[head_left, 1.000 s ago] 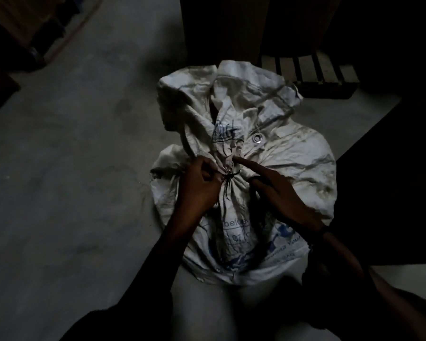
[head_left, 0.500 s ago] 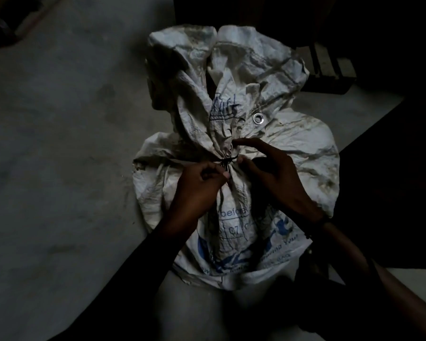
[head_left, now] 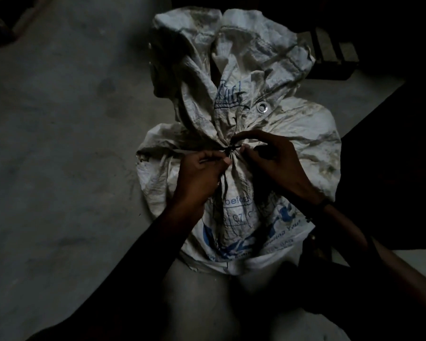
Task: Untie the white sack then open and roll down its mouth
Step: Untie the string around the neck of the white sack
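We see both forearms coming in from 6 o'clock, dim light, sleeves and lower body lost in shadow. Left hand (head_left: 199, 175) sits at the sack's neck, fingers curled, its grip pinching a dark string (head_left: 223, 185) that hangs down from the knot (head_left: 231, 150). Right hand (head_left: 276, 163) is just at 3 o'clock of the knot, thumb and forefinger bent toward it, grip pinching at the knot; we cannot tell how much string is between the fingertips. A dark band (head_left: 322, 206) circles the right wrist.

The white sack (head_left: 293, 134) lies on the concrete floor (head_left: 59, 143) at frame centre, bulging body toward 6 o'clock with blue print and the word "before" in a box. Neck is gathered tight where the knot sits, between the two hands, so the sack is tied. Cloth is dirty, smeared with brown marks, mostly on the 3 o'clock side.

Past the knot toward 12 o'clock the loose mouth (head_left: 244, 45) fans out in crumpled folds, with blue handwriting on it. A metal eyelet (head_left: 262, 107) shows on the cloth at about 1 o'clock of the knot.

Farther out at 1 to 2 o'clock a slatted wooden pallet (head_left: 330, 55) rests on the floor, partly in darkness. Right side beyond 3 o'clock is black, nothing readable.
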Demonstrator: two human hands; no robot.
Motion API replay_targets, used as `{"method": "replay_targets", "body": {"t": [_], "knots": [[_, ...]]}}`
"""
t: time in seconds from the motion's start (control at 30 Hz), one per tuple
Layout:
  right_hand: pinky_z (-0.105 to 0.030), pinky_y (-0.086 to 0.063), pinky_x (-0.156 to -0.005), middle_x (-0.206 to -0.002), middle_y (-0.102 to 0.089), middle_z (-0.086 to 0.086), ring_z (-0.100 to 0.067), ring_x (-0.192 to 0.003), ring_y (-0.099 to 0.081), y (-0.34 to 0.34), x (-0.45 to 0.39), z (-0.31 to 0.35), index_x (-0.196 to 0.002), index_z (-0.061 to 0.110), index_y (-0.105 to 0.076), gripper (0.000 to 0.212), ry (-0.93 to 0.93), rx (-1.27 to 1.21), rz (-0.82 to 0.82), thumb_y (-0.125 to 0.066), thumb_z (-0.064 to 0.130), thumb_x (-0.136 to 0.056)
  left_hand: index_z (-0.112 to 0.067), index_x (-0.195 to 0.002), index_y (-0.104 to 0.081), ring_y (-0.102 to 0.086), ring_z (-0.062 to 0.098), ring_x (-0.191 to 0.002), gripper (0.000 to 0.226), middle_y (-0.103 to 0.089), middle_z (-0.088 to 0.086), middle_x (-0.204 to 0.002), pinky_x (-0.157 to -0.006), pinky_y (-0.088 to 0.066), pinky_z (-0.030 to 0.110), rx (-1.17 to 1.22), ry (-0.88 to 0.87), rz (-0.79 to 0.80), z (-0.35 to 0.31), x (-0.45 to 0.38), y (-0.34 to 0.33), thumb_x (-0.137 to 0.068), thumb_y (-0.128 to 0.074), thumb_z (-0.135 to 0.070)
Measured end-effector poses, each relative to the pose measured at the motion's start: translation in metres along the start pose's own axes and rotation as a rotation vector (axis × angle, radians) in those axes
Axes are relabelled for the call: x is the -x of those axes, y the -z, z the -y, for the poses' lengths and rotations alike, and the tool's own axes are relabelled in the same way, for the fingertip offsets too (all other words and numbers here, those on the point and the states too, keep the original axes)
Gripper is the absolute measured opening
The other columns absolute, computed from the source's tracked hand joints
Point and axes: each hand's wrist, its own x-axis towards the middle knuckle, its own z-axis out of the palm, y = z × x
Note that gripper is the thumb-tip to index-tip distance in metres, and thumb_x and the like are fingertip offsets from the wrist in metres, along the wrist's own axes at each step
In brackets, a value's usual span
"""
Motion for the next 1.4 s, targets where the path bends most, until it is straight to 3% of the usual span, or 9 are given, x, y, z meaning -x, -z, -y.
{"method": "replay_targets", "body": {"t": [0.13, 0.37, 0.6, 0.73, 0.9, 1.13, 1.2, 1.33, 1.4], "knots": [[-0.030, -0.028, -0.053, -0.048, -0.046, 0.005, -0.010, -0.045, -0.035, 0.001, -0.002, -0.001, -0.115, 0.034, -0.074, 0.021, 0.009, -0.023, 0.061, -0.063, 0.023, -0.101, -0.015, -0.090, -0.067, -0.074, 0.028, -0.085, 0.032, -0.077, 0.013, -0.091, -0.083, -0.057, 0.041, 0.022, -0.055, -0.127, 0.001, 0.001, -0.002, -0.065, -0.083, -0.026], [-0.027, -0.029, -0.053, -0.048, -0.046, 0.006, -0.009, -0.044, -0.035, 0.001, 0.000, 0.001, -0.111, 0.032, -0.074, 0.020, 0.001, -0.030, 0.037, -0.064, 0.019, -0.100, -0.006, -0.095, -0.064, -0.061, 0.012, -0.059, 0.017, -0.070, 0.009, -0.077, -0.060, -0.051, 0.025, 0.028, 0.005, -0.039, -0.007, -0.001, -0.003, -0.085, -0.078, -0.007], [-0.025, -0.027, -0.052, -0.047, -0.042, 0.007, -0.006, -0.043, -0.033, 0.001, 0.002, 0.004, -0.112, 0.029, -0.074, 0.022, 0.006, -0.040, 0.055, -0.063, 0.015, -0.100, -0.020, -0.079, -0.058, -0.064, 0.021, -0.068, 0.034, -0.075, 0.015, -0.082, -0.068, -0.051, 0.037, 0.001, -0.052, -0.169, -0.004, -0.001, -0.008, -0.060, -0.084, -0.032], [-0.026, -0.027, -0.052, -0.047, -0.042, 0.006, -0.008, -0.044, -0.032, 0.003, 0.004, 0.002, -0.113, 0.030, -0.073, 0.022, 0.025, -0.028, 0.048, -0.063, 0.015, -0.100, -0.013, -0.083, -0.056, -0.063, 0.018, -0.061, 0.032, -0.075, 0.016, -0.083, -0.062, -0.049, 0.028, 0.042, -0.080, -0.152, -0.001, 0.001, -0.010, -0.074, -0.087, -0.015], [-0.024, -0.026, -0.050, -0.047, -0.043, 0.008, -0.006, -0.043, -0.031, 0.008, 0.003, 0.001, -0.115, 0.021, -0.074, 0.021, 0.003, -0.075, 0.038, -0.063, 0.010, -0.100, -0.014, -0.088, -0.053, -0.072, 0.018, -0.082, 0.032, -0.078, 0.009, -0.097, -0.076, -0.055, 0.031, -0.042, -0.111, -0.031, 0.002, 0.004, -0.005, -0.081, -0.075, 0.007], [-0.028, -0.027, -0.053, -0.050, -0.051, 0.000, -0.006, -0.044, -0.035, 0.002, -0.003, -0.001, -0.111, 0.029, -0.075, 0.019, 0.016, -0.053, -0.026, -0.066, 0.019, -0.099, -0.026, -0.089, -0.051, -0.073, 0.028, -0.096, 0.040, -0.073, 0.010, -0.101, -0.089, -0.059, 0.052, -0.037, -0.108, -0.190, -0.001, 0.003, -0.013, -0.069, -0.083, -0.013], [-0.033, -0.029, -0.054, -0.058, -0.063, -0.008, -0.010, -0.045, -0.039, 0.000, -0.002, -0.002, -0.108, 0.033, -0.075, 0.012, 0.025, -0.034, -0.039, -0.068, 0.029, -0.099, -0.028, -0.088, -0.047, -0.072, 0.022, -0.089, 0.042, -0.070, 0.003, -0.093, -0.087, -0.059, 0.046, -0.064, -0.157, -0.236, -0.002, 0.002, -0.017, -0.069, -0.083, -0.015], [-0.034, -0.031, -0.052, -0.067, -0.071, -0.012, -0.010, -0.045, -0.043, -0.004, -0.001, -0.003, -0.108, 0.036, -0.074, 0.010, 0.047, -0.013, -0.059, -0.069, 0.034, -0.099, -0.011, -0.094, -0.047, -0.056, -0.010, -0.061, 0.041, -0.060, -0.009, -0.078, -0.064, -0.048, 0.010, -0.119, -0.275, -0.293, -0.008, 0.001, -0.021, -0.077, -0.083, -0.006], [-0.038, -0.034, -0.051, -0.072, -0.073, -0.016, -0.013, -0.045, -0.045, -0.002, -0.001, -0.004, -0.108, 0.036, -0.073, 0.010, 0.048, -0.016, -0.071, -0.069, 0.035, -0.098, -0.008, -0.095, -0.048, -0.054, -0.013, -0.054, 0.040, -0.058, -0.004, -0.078, -0.061, -0.047, 0.009, -0.107, -0.273, -0.246, -0.007, 0.001, -0.021, -0.077, -0.082, -0.002]]}}
